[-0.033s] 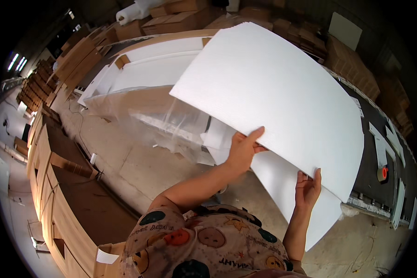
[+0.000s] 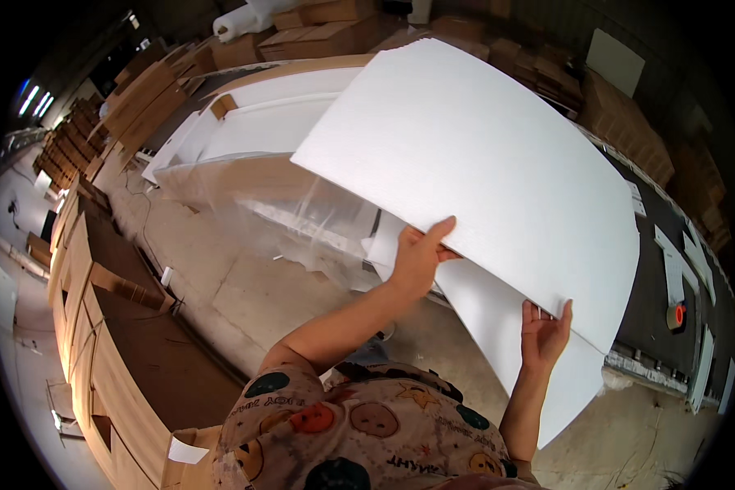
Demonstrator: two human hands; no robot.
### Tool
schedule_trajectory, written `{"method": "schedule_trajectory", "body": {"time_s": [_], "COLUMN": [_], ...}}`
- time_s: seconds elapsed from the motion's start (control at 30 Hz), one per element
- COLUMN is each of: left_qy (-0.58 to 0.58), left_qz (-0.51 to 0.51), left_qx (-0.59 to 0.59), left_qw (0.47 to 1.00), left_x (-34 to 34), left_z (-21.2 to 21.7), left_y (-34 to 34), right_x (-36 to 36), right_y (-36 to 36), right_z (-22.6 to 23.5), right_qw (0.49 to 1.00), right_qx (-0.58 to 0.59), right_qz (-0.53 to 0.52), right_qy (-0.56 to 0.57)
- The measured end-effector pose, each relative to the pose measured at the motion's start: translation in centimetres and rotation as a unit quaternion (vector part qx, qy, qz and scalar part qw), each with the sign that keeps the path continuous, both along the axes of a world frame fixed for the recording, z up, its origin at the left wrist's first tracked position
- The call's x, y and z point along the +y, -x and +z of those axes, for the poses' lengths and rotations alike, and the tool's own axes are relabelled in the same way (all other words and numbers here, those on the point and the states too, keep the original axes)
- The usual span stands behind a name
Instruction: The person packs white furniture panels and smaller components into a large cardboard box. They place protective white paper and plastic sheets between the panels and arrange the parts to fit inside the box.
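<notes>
A large white foam sheet (image 2: 474, 155) is held up at a tilt, its near edge in both my hands. My left hand (image 2: 417, 260) pinches that edge near its middle, thumb on top and fingers underneath. Farther right, my right hand (image 2: 545, 336) grips the same edge, thumb and fingertips closed on it. Below hangs another white sheet (image 2: 498, 335), its lower corner reaching down beside my right forearm. Whether the two pieces are joined is hidden. Behind the held sheet stands an open carton (image 2: 245, 170) with white lining and clear plastic film (image 2: 278, 224) draped over its near side.
A dark work surface (image 2: 641, 314) on the right bears white strips (image 2: 672, 265) and a tape roll (image 2: 675, 317). Large open cardboard boxes (image 2: 151, 355) stand at the left. Stacked cartons (image 2: 322, 39) and a white roll (image 2: 235, 23) lie at the back.
The foam sheet and my left hand have shifted slightly left. My right hand keeps its grip, nearly in place. The view has turned a little.
</notes>
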State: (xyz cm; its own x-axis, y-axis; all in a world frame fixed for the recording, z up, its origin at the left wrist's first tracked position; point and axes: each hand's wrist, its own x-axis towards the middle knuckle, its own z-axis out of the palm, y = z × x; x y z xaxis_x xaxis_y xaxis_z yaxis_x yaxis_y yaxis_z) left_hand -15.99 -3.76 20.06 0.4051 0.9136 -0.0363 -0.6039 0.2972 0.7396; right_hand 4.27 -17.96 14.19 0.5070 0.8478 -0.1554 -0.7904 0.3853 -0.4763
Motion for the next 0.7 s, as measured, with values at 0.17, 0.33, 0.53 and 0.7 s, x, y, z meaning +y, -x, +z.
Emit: {"method": "schedule_trajectory", "body": {"time_s": [0.17, 0.33, 0.53, 0.7], "left_qy": [-0.019, -0.035, 0.060, 0.017], "left_qz": [0.108, 0.146, 0.066, 0.078], "left_qx": [0.060, 0.055, 0.174, 0.476], "left_qw": [0.992, 0.987, 0.981, 0.876], "left_x": [10.4, 21.8, 33.2, 39.8], "left_z": [1.7, 0.7, 1.7, 1.3], "left_y": [14.4, 27.1, 42.6, 56.9], "right_x": [5.7, 19.0, 40.4, 52.7], "right_y": [-4.0, 2.0, 13.1, 22.0], "right_z": [0.7, 6.4, 9.1, 4.7], "right_qw": [0.986, 0.907, 0.804, 0.782], "right_qx": [-0.131, -0.401, -0.551, -0.583], "right_qz": [-0.103, 0.004, 0.076, 0.115], "right_qy": [-0.005, 0.127, 0.209, 0.192]}}
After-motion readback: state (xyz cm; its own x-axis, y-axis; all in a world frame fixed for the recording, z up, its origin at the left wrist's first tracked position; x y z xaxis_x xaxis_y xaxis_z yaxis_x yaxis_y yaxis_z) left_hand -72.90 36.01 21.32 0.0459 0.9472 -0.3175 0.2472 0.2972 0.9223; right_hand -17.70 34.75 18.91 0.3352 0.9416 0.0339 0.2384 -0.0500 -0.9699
